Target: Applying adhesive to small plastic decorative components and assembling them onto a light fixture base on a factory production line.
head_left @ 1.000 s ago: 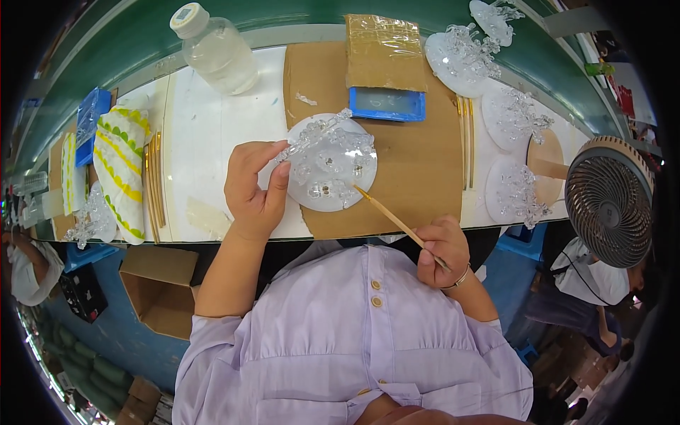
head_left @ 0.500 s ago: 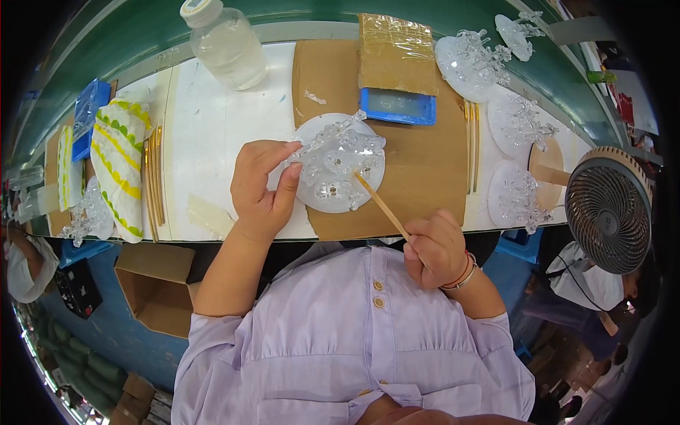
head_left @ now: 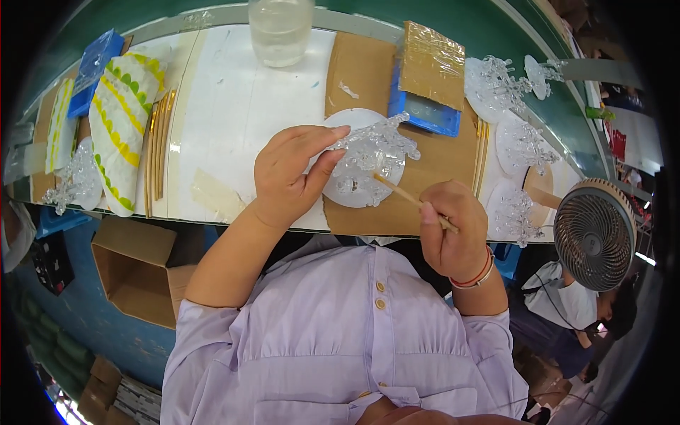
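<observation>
Before me lies a round white disc (head_left: pixel 345 195) bearing a cluster of clear plastic pieces (head_left: pixel 382 145). At its left side my left hand (head_left: pixel 294 170) pinches the edge of a clear plastic piece between thumb and fingers; its exact shape is hard to make out. My right hand (head_left: pixel 455 227) is closed around a thin wooden-handled brush (head_left: pixel 405 192). The brush slants to the left, and its tip touches or hovers just over the clear pieces near the middle of the disc.
Behind the disc stands a blue tray (head_left: pixel 435 117) partly covered by a taped cardboard piece (head_left: pixel 432 57). A jar of clear liquid (head_left: pixel 280 32) is at the back. More laden discs (head_left: pixel 520 145) and a fan (head_left: pixel 593 234) stand right; brushes (head_left: pixel 159 145) and a patterned cloth (head_left: pixel 120 134) lie left.
My view has shifted, so the table appears moved. The clear cluster looks turned on the disc. My right fingers now wrap farther over the brush handle, and the brush lies at a flatter slant.
</observation>
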Demonstrator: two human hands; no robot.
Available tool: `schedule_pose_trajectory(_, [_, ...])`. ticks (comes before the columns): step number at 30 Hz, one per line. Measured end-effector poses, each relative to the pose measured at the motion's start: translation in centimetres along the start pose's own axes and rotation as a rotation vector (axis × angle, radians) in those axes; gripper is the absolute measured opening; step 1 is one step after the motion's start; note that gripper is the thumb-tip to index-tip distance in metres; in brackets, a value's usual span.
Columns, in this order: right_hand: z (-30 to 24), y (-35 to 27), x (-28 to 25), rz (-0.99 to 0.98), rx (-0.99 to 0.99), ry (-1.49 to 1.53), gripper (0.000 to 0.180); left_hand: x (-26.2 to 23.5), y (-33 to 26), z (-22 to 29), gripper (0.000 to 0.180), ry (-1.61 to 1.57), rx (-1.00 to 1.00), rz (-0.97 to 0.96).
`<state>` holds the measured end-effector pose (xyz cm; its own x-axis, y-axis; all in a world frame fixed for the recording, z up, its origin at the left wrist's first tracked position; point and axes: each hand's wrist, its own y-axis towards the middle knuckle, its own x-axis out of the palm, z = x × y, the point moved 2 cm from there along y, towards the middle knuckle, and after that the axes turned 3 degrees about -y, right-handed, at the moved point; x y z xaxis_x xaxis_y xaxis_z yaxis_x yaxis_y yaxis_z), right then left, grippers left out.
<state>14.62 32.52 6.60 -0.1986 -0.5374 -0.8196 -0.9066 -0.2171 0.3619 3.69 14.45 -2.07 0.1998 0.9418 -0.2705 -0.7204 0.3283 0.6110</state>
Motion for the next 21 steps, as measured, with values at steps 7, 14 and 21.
schedule_pose_trajectory(7, [1.6,-0.4,-0.3,-0.067,0.066,0.178,0.011,0.1,0.0,-0.2,0.03,-0.013,0.007,0.026])
schedule_pose_trajectory(14, [2.6,1.5,-1.2,-0.284,-0.041,0.222,0.015,0.1,0.0,-0.4,0.022,-0.033,0.009,-0.013])
schedule_pose_trajectory(21, [2.2,3.5,0.2,-0.223,-0.037,0.275,0.012,0.2,0.1,-0.3,0.03,-0.042,0.022,0.044])
